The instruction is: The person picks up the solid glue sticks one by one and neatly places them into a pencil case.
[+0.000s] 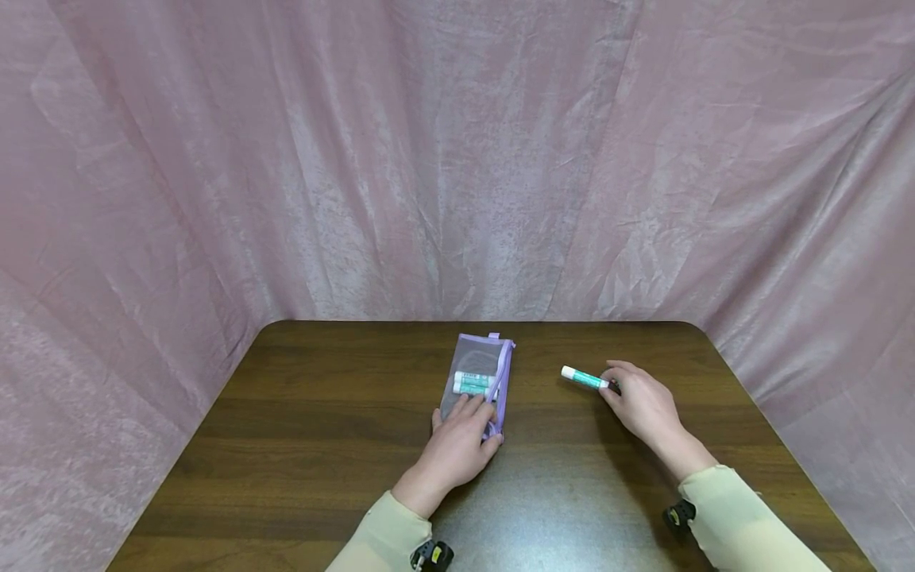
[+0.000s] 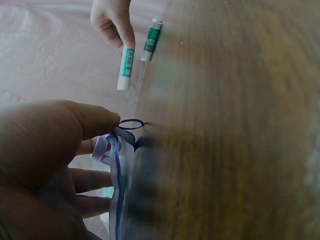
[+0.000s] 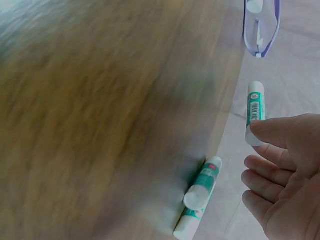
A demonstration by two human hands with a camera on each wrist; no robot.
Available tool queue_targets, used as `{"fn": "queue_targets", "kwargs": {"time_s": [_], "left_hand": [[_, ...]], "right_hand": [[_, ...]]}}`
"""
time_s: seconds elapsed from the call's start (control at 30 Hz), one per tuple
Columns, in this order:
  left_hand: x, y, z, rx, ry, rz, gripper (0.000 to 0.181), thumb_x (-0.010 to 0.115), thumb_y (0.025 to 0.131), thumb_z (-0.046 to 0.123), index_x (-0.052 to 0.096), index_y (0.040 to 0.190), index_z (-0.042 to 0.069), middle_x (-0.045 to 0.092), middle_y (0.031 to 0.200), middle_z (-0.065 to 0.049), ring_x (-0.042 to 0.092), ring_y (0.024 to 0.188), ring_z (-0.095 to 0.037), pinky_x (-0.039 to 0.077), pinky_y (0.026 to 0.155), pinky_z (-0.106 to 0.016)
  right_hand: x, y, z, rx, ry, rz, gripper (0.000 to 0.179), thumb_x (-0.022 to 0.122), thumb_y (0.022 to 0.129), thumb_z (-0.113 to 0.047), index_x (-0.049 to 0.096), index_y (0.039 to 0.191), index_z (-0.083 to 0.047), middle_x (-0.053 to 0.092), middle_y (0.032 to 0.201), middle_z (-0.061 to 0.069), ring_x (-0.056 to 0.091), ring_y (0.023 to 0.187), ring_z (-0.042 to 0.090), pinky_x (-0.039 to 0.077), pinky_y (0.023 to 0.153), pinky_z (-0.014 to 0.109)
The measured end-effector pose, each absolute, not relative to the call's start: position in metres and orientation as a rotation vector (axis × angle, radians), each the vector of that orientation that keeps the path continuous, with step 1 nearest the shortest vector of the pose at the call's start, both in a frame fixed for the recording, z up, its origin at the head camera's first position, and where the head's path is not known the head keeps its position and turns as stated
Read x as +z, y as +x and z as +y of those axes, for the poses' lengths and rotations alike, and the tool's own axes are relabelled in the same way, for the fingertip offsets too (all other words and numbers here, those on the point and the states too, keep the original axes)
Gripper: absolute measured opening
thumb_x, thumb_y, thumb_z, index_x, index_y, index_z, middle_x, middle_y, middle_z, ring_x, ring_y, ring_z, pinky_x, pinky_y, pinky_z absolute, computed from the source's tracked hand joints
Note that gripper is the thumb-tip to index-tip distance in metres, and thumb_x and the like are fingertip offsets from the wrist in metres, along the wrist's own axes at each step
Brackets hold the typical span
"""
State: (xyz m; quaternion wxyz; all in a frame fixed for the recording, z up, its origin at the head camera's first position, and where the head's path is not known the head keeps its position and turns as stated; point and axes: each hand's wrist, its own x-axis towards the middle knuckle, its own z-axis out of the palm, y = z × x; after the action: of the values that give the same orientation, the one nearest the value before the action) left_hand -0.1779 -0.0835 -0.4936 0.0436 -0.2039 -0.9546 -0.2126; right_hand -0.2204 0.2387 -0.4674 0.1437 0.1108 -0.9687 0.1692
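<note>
My left hand (image 1: 457, 449) lies over the near end of a mesh pouch with purple trim (image 1: 472, 353), pinching its zipped edge by a small ring (image 2: 131, 124). Through the mesh, green-and-white glue sticks (image 1: 473, 380) show, lying crosswise. To the right, my right hand (image 1: 643, 403) holds another glue stick (image 1: 584, 378) by one end between thumb and fingers, its white end pointing toward the pouch. In the right wrist view, the held stick (image 3: 255, 102) is apart from the pouch (image 3: 278, 25).
Two more glue sticks (image 3: 202, 187) lie together on the table beside my right hand, mostly hidden by it in the head view. The brown wooden table (image 1: 322, 413) ends at a pink curtain (image 1: 457, 199) behind and at both sides.
</note>
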Motion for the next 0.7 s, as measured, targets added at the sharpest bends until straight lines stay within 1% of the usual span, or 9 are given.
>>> {"fn": "queue_targets", "kwargs": {"time_s": [0.13, 0.33, 0.53, 0.7], "left_hand": [[-0.494, -0.179, -0.084, -0.65, -0.623, -2.921, 0.02, 0.068, 0.096, 0.039, 0.058, 0.105, 0.023, 0.049, 0.15, -0.012, 0.039, 0.141, -0.042, 0.025, 0.098, -0.081], [-0.494, -0.179, -0.084, -0.641, -0.628, -2.919, 0.021, 0.068, 0.096, 0.039, 0.059, 0.106, 0.023, 0.049, 0.15, -0.011, 0.038, 0.141, -0.042, 0.025, 0.098, -0.081], [-0.495, -0.179, -0.083, -0.642, -0.624, -2.918, 0.021, 0.069, 0.096, 0.039, 0.058, 0.105, 0.023, 0.05, 0.15, -0.011, 0.039, 0.141, -0.042, 0.026, 0.098, -0.081], [-0.496, -0.179, -0.084, -0.637, -0.623, -2.919, 0.021, 0.068, 0.096, 0.039, 0.058, 0.106, 0.024, 0.05, 0.15, -0.011, 0.039, 0.141, -0.041, 0.026, 0.098, -0.081]], "right_hand": [[-0.466, -0.224, 0.232, 0.496, 0.325, -2.806, 0.01, 0.074, 0.091, -0.014, 0.073, 0.1, -0.009, 0.062, 0.135, 0.016, 0.063, 0.116, 0.037, 0.052, 0.077, 0.052], [-0.468, -0.231, 0.223, 0.511, 0.342, -2.804, 0.011, 0.074, 0.091, -0.015, 0.073, 0.101, -0.009, 0.062, 0.134, 0.015, 0.062, 0.118, 0.037, 0.052, 0.079, 0.051], [-0.473, -0.234, 0.213, 0.522, 0.363, -2.787, 0.009, 0.074, 0.09, -0.013, 0.073, 0.099, -0.009, 0.064, 0.132, 0.015, 0.063, 0.115, 0.037, 0.052, 0.082, 0.051], [-0.474, -0.238, 0.205, 0.506, 0.38, -2.788, 0.008, 0.074, 0.09, -0.013, 0.073, 0.097, -0.009, 0.064, 0.131, 0.014, 0.063, 0.115, 0.036, 0.053, 0.079, 0.052]]}}
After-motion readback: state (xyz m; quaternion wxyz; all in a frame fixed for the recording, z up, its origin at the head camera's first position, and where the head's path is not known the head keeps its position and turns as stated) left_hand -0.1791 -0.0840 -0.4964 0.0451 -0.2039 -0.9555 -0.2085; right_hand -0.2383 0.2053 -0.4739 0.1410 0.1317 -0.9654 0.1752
